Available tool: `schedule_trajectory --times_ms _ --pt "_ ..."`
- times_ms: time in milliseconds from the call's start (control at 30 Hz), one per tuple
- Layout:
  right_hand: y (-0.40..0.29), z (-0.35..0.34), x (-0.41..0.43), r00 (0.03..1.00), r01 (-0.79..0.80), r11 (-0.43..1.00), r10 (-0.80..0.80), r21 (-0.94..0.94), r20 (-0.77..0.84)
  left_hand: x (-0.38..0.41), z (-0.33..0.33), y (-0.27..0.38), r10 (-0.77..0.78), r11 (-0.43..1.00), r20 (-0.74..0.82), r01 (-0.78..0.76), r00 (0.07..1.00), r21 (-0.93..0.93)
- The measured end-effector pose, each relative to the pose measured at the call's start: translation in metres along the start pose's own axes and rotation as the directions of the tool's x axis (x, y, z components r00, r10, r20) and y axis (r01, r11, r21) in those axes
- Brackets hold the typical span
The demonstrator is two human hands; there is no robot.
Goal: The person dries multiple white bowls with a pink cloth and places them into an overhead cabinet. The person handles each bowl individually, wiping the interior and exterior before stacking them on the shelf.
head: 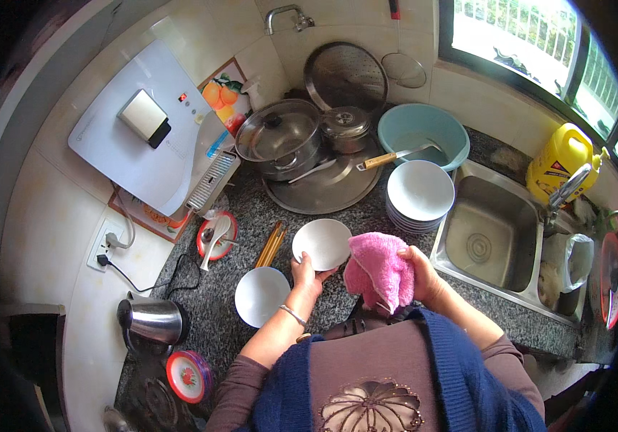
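A white bowl (322, 244) is held by its near rim in my left hand (310, 276), tilted so that its inside faces up. Bunched in my right hand (419, 270) is a pink fluffy cloth (379, 267), just right of that bowl. Part of my right fingers is hidden behind the cloth. On the granite counter, left of my left wrist, sits another white bowl (262, 297). Beyond the cloth rises a stack of white bowls (421, 190) beside the sink. Several wooden chopsticks (271, 245) lie left of the held bowl.
The steel sink (490, 232) is at right, with a yellow jug (560, 162) behind it. A teal basin (422, 129) and a lidded steel pot (279, 140) stand at the back. At left are an electric kettle (153, 321), stacked red-rimmed dishes (187, 376) and a white spoon (216, 237).
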State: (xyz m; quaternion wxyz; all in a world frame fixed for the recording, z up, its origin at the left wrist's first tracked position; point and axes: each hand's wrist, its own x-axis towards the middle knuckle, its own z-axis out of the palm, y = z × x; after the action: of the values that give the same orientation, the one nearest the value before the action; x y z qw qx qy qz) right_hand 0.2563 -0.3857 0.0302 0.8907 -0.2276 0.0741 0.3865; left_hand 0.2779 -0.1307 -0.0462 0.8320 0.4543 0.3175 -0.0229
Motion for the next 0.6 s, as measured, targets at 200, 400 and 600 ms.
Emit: schedule_trajectory --times_ms 200,400,600 --pt "0.007 0.002 -0.002 0.997 -0.017 1.000 0.015 0.025 0.080 0.012 -0.002 -0.007 0.015 1.000 0.012 -0.015 1.000 0.016" --pt "0.013 0.004 0.006 0.997 -0.059 0.998 0.059 0.006 0.057 0.006 -0.028 -0.013 0.012 0.999 0.124 -0.017 0.992 0.043" --pt "0.011 0.020 0.015 0.993 -0.055 0.996 0.061 -0.065 0.097 -0.080 -0.055 0.010 0.582 0.262 0.274 -0.495 0.765 0.828"
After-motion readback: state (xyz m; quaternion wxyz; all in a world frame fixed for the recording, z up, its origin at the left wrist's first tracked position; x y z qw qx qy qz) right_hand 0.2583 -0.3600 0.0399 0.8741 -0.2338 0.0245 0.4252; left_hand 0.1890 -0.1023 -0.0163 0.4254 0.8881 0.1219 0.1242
